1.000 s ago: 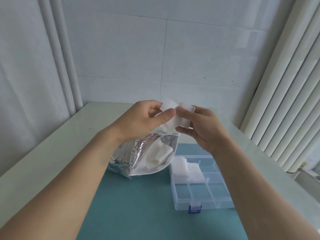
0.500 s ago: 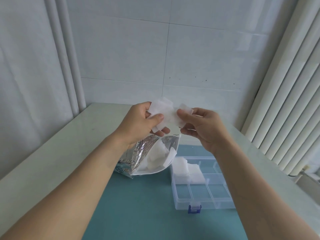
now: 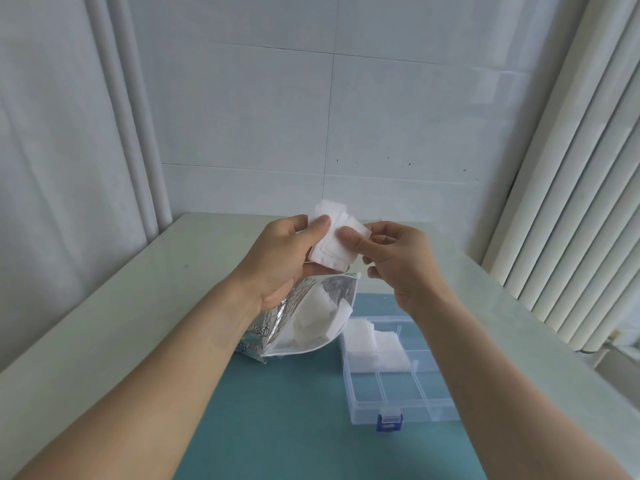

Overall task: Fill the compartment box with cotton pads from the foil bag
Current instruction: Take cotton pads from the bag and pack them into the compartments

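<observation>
You are partway through. The clear compartment box (image 3: 398,386) sits open on the teal mat (image 3: 294,427), and its far compartments on the left side already hold white cotton pads (image 3: 375,348). The near row, by the blue latch (image 3: 389,420), looks bare, and your right forearm hides the right part of the box, so you cannot tell how that side stands. By the look of it, more than half the box is left to fill. The foil bag (image 3: 304,320) lies just left of the box with its mouth open toward you and plenty of pads inside.

Both of your hands are raised above the bag, well clear of the box. Your left hand (image 3: 284,258) pinches a small stack of pads (image 3: 332,237), thumb on top. Your right hand (image 3: 394,258) pinches the same stack at its right edge, thumb against the front pad, other fingers curled below.
</observation>
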`<control>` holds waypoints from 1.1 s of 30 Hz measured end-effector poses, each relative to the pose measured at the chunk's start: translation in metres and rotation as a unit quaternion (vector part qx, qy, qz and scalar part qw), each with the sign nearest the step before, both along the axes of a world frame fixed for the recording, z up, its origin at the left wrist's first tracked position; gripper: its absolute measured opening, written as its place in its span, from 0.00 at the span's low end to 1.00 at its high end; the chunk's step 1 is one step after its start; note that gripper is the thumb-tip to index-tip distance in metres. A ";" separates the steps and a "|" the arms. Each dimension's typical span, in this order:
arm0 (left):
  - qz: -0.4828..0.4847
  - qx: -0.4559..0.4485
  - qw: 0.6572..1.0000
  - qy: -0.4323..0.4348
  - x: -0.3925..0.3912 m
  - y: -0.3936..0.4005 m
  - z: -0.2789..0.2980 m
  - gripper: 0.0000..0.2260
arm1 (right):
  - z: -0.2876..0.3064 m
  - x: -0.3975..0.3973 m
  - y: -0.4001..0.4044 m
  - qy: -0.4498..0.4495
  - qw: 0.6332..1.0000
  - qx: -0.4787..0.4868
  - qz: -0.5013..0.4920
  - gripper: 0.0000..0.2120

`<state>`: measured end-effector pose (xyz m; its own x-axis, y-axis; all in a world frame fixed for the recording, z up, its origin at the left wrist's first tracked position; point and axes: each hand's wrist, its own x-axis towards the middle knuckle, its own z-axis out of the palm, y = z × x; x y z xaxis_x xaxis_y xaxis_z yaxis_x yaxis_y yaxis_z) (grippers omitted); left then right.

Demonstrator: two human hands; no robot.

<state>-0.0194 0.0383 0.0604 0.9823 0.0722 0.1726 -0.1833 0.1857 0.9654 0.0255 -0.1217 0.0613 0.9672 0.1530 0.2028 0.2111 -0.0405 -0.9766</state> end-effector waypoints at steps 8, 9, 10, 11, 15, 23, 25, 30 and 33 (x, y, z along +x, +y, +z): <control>-0.009 0.048 0.999 -0.020 0.002 -0.001 -0.007 0.15 | -0.003 0.008 -0.004 0.006 0.996 0.061 -0.069 0.12; -0.001 0.047 0.999 -0.017 0.002 -0.001 -0.007 0.15 | -0.003 0.009 -0.006 0.009 0.996 0.066 -0.067 0.11; 0.013 0.049 0.999 -0.013 0.002 -0.001 -0.006 0.15 | -0.001 0.010 -0.008 0.009 0.996 0.071 -0.062 0.10; 0.032 0.060 0.998 -0.011 0.002 -0.001 -0.005 0.14 | 0.002 0.011 -0.011 0.001 0.996 0.069 -0.058 0.10; 0.077 0.121 0.990 -0.002 0.002 0.005 -0.001 0.11 | 0.017 0.010 -0.023 -0.062 0.998 0.004 -0.024 0.10; 0.005 0.216 0.976 0.031 -0.005 0.006 0.002 0.11 | 0.031 -0.008 -0.018 -0.164 0.978 -0.095 0.084 0.09; -0.019 0.265 0.964 0.033 -0.007 0.004 0.003 0.12 | 0.028 -0.007 -0.017 -0.166 0.974 -0.124 0.094 0.09; -0.076 0.344 0.935 0.041 -0.015 -0.005 0.007 0.08 | 0.018 -0.004 -0.013 -0.190 0.958 -0.193 0.094 0.09; -0.072 0.357 0.931 0.031 -0.015 -0.005 0.006 0.07 | 0.015 -0.001 -0.015 -0.215 0.945 -0.229 0.088 0.08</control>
